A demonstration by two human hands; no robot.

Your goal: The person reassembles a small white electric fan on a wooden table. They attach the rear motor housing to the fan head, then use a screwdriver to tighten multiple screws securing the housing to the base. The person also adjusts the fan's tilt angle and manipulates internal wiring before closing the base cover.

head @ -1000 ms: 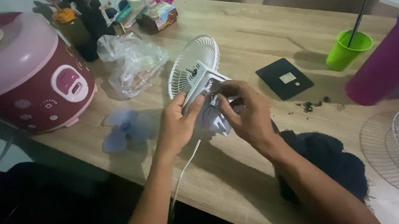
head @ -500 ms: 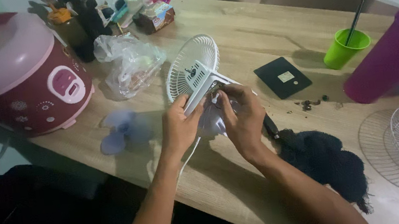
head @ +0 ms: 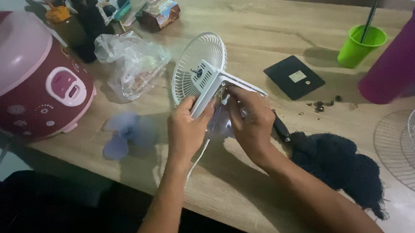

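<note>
Both of our hands are on the small white fan (head: 209, 83), which we hold just above the wooden table (head: 260, 30). Our left hand (head: 184, 131) is closed around the lower edge of the fan body, with the thumb pressed on the white plastic. Our right hand (head: 252, 120) is curled over the other side of the body, and its fingertips (head: 230, 95) pinch at a spot inside the open housing; what they pinch is too small to tell. The round grille (head: 197, 64) of the fan faces away from us and is tilted. A white cord (head: 196, 158) hangs down from the fan between our wrists.

For containers, we see a green cup (head: 360, 46) at the far right with a dark straw (head: 372, 12) standing in it. Beside it is a tall purple tumbler (head: 405, 59); its inside is not visible. The pink rice cooker (head: 16, 74) at the left has its lid closed. A clear plastic bag (head: 131, 63) lies near the cooker with something pale inside. The blue fan blade (head: 123, 132) lies flat on the table, left of our left hand.
</note>
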